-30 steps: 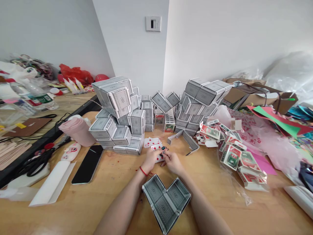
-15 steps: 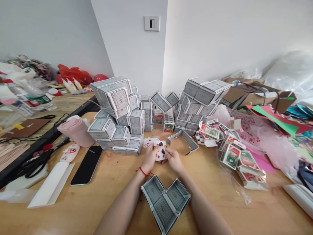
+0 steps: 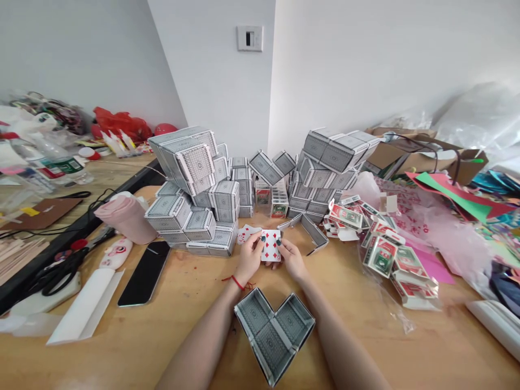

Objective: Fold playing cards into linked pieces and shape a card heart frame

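My left hand (image 3: 248, 259) and right hand (image 3: 291, 260) both pinch the diamond card (image 3: 271, 245) by its side edges (probably light, slick, easily creased), fingertips only.

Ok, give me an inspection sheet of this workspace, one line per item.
Surface: wooden table, crowded at the back and on both sides.
Job's things: playing card, red diamonds face up; loose cards behind it; heart-shaped card tray between the forearms.
Clutter: stacked card blocks; card packs in plastic; phone; scissors; pink roll; coloured paper.
Grippers: left hand and right hand each pinch a side of the playing card.
Cables: black cable on the left desk.
Surroundings: white walls, wall switch.
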Motion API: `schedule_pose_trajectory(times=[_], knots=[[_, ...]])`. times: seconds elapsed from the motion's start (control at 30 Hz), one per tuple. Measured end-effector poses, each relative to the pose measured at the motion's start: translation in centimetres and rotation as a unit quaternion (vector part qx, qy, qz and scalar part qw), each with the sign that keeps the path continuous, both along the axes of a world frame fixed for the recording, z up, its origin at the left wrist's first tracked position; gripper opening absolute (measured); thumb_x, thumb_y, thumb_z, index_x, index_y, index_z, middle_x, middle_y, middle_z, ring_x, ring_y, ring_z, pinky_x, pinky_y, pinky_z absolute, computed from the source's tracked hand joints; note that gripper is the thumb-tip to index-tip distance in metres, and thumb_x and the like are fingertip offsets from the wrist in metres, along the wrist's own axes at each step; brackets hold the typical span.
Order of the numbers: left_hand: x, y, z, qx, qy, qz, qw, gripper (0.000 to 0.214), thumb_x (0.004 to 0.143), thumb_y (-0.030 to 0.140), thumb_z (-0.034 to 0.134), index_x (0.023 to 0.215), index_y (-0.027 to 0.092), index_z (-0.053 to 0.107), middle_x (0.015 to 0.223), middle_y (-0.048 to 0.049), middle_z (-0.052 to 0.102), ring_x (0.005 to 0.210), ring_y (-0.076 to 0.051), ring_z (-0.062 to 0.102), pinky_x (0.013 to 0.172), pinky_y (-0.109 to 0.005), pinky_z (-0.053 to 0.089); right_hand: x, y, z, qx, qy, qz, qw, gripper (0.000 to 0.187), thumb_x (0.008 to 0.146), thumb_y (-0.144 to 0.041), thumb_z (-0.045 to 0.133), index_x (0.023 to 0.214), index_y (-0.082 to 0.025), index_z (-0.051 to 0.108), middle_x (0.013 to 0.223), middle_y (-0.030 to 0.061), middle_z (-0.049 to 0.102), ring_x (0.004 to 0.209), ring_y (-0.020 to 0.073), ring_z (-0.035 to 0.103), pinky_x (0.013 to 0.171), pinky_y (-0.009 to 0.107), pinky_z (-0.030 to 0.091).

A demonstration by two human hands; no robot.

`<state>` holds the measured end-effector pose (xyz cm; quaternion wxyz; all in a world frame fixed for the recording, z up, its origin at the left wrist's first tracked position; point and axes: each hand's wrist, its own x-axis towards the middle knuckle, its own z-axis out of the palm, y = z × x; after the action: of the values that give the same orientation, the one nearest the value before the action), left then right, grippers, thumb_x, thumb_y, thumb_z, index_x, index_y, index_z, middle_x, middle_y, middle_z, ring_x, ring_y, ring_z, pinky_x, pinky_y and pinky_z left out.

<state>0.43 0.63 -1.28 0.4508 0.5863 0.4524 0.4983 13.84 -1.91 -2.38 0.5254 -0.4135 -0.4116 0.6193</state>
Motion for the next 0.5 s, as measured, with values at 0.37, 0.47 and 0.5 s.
schedule_pose_trajectory(times=[0.37, 0.47, 0.5], knots=[[0.31, -0.17, -0.08, 0.035, 0.07, 0.038, 0.996, 0.03, 0.078, 0.018, 0.049, 0.106, 0.014, 0.06, 0.095, -0.0089, 0.065, 0.08, -0.017, 0.059, 0.074, -0.031, 0.047, -0.12, -0.22, 0.87, 0.03, -0.004, -0.086, 0.996, 0.053, 0.071, -0.023, 0.059, 0.123, -0.026, 0.047, 0.082, 0.0012, 0.064, 0.052, 0.0145, 0.053, 0.045, 0.031, 0.051], [0.31, -0.16, -0.02, 0.017, 0.088, 0.049, 0.995, 0.029, 0.077, 0.019, 0.05, 0.104, 0.012, 0.061, 0.082, -0.0076, 0.066, 0.068, -0.016, 0.059, 0.065, -0.029, 0.048, -0.12, -0.2, 0.86, 0.026, -0.011, -0.076, 0.997, 0.055, 0.072, -0.024, 0.056, 0.126, -0.025, 0.045, 0.085, 0.0019, 0.065, 0.05, 0.0132, 0.053, 0.043, 0.029, 0.05], [0.28, -0.16, 0.01, 0.02, 0.094, 0.049, 0.994, 0.029, 0.077, 0.019, 0.05, 0.104, 0.012, 0.061, 0.083, -0.0079, 0.066, 0.07, -0.016, 0.06, 0.066, -0.029, 0.049, -0.1, -0.17, 0.83, 0.026, -0.014, -0.072, 0.997, 0.056, 0.072, -0.025, 0.055, 0.127, -0.025, 0.044, 0.09, 0.0026, 0.065, 0.051, 0.0132, 0.053, 0.042, 0.029, 0.05]])
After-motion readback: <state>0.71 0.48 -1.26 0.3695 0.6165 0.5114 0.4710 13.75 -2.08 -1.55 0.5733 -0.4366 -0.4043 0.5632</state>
